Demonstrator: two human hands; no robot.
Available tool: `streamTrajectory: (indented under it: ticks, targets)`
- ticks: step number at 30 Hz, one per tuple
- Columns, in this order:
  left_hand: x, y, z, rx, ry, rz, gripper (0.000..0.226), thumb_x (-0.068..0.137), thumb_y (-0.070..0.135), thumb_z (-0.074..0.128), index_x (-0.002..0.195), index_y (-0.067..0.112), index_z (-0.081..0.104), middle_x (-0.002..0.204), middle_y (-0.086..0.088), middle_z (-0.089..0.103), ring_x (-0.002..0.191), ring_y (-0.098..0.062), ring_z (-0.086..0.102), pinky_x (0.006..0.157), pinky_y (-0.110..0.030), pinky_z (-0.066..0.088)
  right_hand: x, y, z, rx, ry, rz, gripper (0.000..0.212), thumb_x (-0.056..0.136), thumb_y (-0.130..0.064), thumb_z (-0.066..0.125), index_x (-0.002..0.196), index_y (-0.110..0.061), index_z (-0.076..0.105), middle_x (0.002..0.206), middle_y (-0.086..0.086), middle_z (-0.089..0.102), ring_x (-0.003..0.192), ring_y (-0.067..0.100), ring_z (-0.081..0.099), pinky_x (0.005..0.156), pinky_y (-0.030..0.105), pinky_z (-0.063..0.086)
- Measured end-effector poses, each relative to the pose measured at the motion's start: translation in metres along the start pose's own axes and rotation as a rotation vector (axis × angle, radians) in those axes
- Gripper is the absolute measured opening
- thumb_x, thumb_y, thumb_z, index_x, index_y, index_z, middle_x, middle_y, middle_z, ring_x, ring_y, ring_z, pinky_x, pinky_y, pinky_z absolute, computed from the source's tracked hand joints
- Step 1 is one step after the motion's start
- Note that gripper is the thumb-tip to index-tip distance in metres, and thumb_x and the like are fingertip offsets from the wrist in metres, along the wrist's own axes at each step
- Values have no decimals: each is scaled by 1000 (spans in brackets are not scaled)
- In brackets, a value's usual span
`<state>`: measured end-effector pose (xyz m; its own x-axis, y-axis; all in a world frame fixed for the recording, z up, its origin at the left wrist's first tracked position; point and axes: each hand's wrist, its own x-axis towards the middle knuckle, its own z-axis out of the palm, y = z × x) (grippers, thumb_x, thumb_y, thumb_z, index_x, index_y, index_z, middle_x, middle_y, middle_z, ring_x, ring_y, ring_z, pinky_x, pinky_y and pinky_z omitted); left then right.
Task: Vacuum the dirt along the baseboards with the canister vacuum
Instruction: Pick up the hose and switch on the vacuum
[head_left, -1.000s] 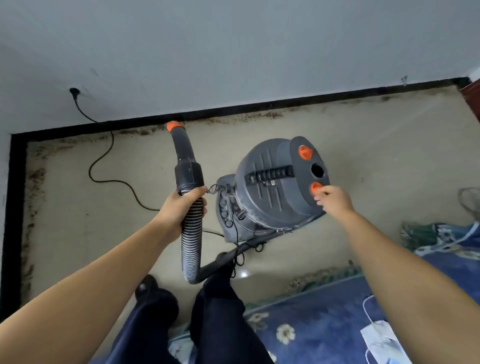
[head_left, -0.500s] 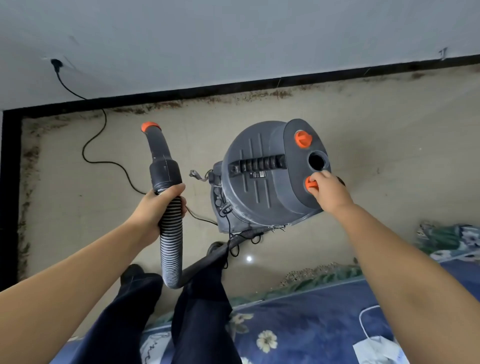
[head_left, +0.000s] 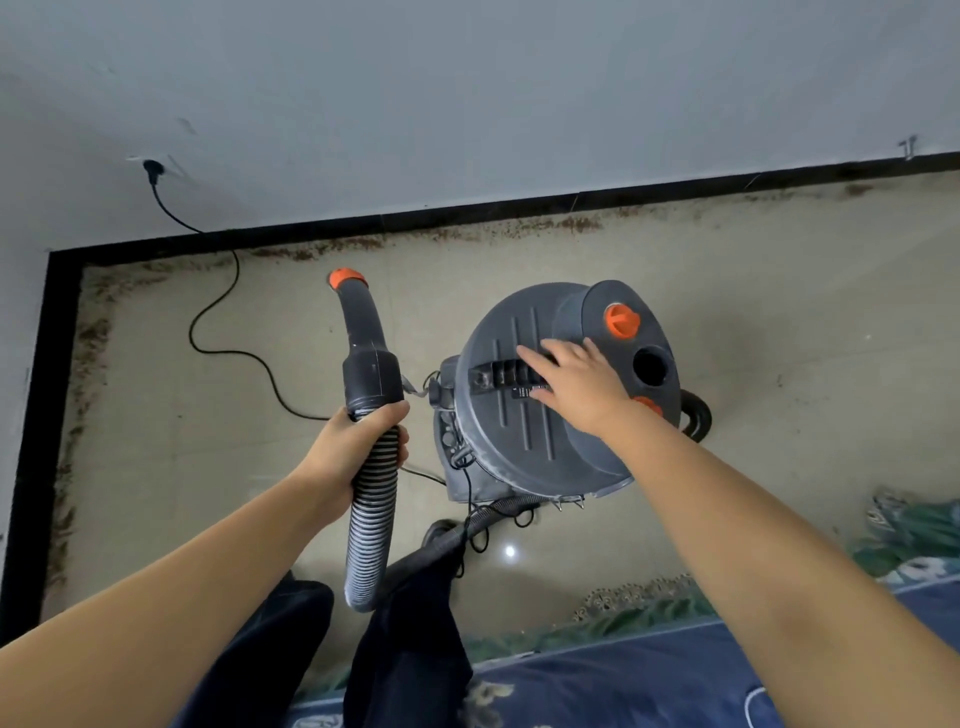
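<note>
A grey canister vacuum (head_left: 524, 447) with orange knobs stands on the tiled floor in front of me. My right hand (head_left: 574, 382) lies flat over the black handle on its lid, fingers spread and straight. My left hand (head_left: 358, 449) grips the ribbed grey hose (head_left: 371, 535) just below its rigid grey nozzle (head_left: 363, 332), which ends in an orange tip pointing toward the far wall. Brown dirt (head_left: 467, 234) lies in a band along the black baseboard (head_left: 415, 215) at the back and down the left side.
A black power cord (head_left: 218, 306) runs from a wall socket (head_left: 151, 167) across the floor to the vacuum. A blue flowered rug (head_left: 649, 675) covers the floor at the bottom right. My dark trouser legs (head_left: 410, 623) are below the hose.
My right hand left the lower orange knob and moved left onto the lid's handle, fingers now flat. The left hand kept its grip on the hose.
</note>
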<state>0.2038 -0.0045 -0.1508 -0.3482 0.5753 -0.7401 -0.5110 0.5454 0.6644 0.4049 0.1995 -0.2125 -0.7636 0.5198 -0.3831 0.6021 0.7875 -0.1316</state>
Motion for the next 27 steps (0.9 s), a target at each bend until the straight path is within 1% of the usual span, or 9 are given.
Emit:
streamTrajectory:
  ticks: [1,2,3,8,15,19,24,26,27]
  targets:
    - [3,0,1,-1,-1,4,16,87,19,66,92,12,53,66,-5,62,55,-18,59,59,-31,52,11,0,2,-61,-91,6,57,102,-41,37,153,-29,15,145,10,38,136,29,32,117,53,10]
    - [6,1,1,-4,1,9,15,87,20,66,91,12,54,65,-4,62,55,-18,59,57,-30,52,18,1,4,-110,-143,12,57,102,-45,32,153,-35,10,141,9,41,133,30,34,117,55,8]
    - [9,2,1,-9,3,14,14,88,20,66,90,13,54,65,-4,62,54,-17,59,56,-30,51,22,4,5,-135,-160,21,56,101,-48,30,152,-39,7,137,10,43,129,31,36,115,59,8]
    - [12,4,-4,-9,-4,-4,15,88,18,65,92,12,51,67,-5,61,54,-18,58,56,-29,51,28,13,4,-60,-206,100,55,100,-52,29,150,-47,7,136,13,41,130,32,31,107,69,14]
    - [9,-5,-18,-24,1,-28,14,88,17,64,90,11,52,66,-6,61,55,-19,57,57,-30,50,50,38,-16,126,-192,347,52,101,-50,30,149,-48,11,140,16,37,134,36,26,105,72,16]
    - [14,-6,-25,-10,-3,-15,14,89,17,64,90,11,51,66,-7,60,55,-19,56,59,-32,48,66,59,-28,204,-169,467,51,101,-48,30,149,-45,14,144,19,33,135,40,25,104,73,16]
    - [19,2,-28,32,-33,22,14,89,17,64,90,11,50,68,-8,59,56,-19,55,58,-29,49,71,62,-31,246,-209,512,51,102,-46,31,150,-45,14,148,18,28,137,41,22,106,72,14]
    - [19,4,-29,48,-45,34,16,88,17,64,92,11,50,68,-8,60,56,-19,55,58,-29,49,68,62,-33,322,-186,496,51,103,-41,35,151,-41,16,148,16,28,137,40,24,109,67,15]
    - [19,6,-29,53,-52,39,17,88,18,65,93,11,50,69,-8,60,56,-19,56,58,-28,50,63,63,-34,381,-133,473,51,103,-36,38,151,-36,21,147,16,30,136,39,27,111,62,19]
